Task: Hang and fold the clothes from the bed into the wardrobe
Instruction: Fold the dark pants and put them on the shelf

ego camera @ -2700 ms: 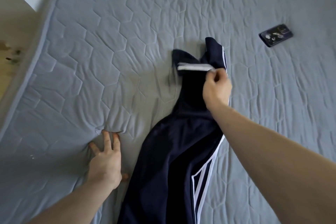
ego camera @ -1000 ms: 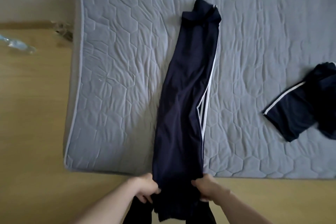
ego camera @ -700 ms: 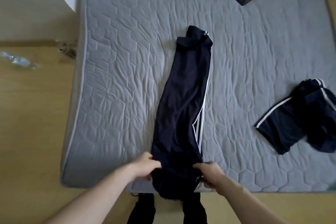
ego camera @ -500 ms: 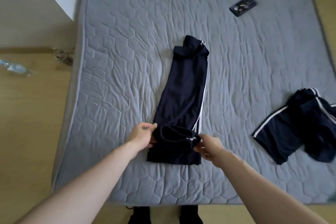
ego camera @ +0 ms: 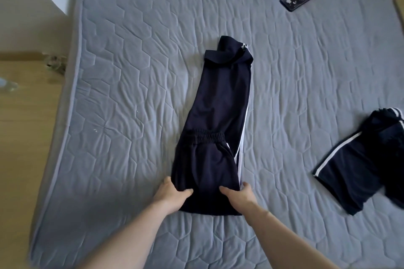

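- Both our arms reach forward and down over the near edge of the bed (ego camera: 122, 85), forearms bare.
- Our left hand (ego camera: 169, 194) sits at the near left corner of the track pants (ego camera: 215, 120), thumb on top of the fabric and the other fingers tucked under the edge, so it's gripping the cloth.
- Our right hand (ego camera: 239, 197) mirrors that at the near right corner, thumb lying on top, fingers wrapped round the side by the white stripe.
- The pants are navy with white side stripes, lying lengthwise in the middle of the grey quilted mattress. The elastic waistband is folded up over the legs, sitting roughly halfway along.
- The far cuffs look a bit bunched.
- Another navy striped garment (ego camera: 358, 166) lies crumpled well off to the right, and a phone (ego camera: 298, 0) sits near the far right.
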`<state>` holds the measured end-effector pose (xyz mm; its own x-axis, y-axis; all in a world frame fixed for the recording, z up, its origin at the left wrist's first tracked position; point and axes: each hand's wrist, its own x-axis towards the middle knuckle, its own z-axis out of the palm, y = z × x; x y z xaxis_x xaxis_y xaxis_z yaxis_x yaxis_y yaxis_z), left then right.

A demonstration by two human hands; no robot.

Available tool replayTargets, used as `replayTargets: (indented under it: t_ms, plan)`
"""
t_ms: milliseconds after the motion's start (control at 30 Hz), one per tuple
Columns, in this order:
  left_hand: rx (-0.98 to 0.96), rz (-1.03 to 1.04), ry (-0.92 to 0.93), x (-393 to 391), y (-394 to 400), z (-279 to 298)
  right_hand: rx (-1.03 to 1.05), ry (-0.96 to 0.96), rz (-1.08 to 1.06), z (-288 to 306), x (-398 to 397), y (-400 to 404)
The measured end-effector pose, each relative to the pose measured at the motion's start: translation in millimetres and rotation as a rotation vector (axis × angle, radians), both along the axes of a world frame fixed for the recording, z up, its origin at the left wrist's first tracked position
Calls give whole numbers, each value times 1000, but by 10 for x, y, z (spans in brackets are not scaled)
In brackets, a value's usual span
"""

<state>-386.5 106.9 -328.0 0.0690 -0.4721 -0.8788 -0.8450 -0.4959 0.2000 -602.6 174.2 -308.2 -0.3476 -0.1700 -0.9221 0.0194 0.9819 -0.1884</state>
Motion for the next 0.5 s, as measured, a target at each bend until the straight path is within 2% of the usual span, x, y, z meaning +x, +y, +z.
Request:
replayTargets:
  t_ms: [133,300,400,500]
  plan:
    - [54,55,17,18,39,-118,3,-16,5,-167,-27,89]
    - [95,126,82,118,84,13,-9,-129,14,-34,-131,228]
    - [212,15,32,172,182,273,70,-172,82,217,-156,398]
    - [376,-206,-71,196,390,628,209,-249,189,536,-102,689]
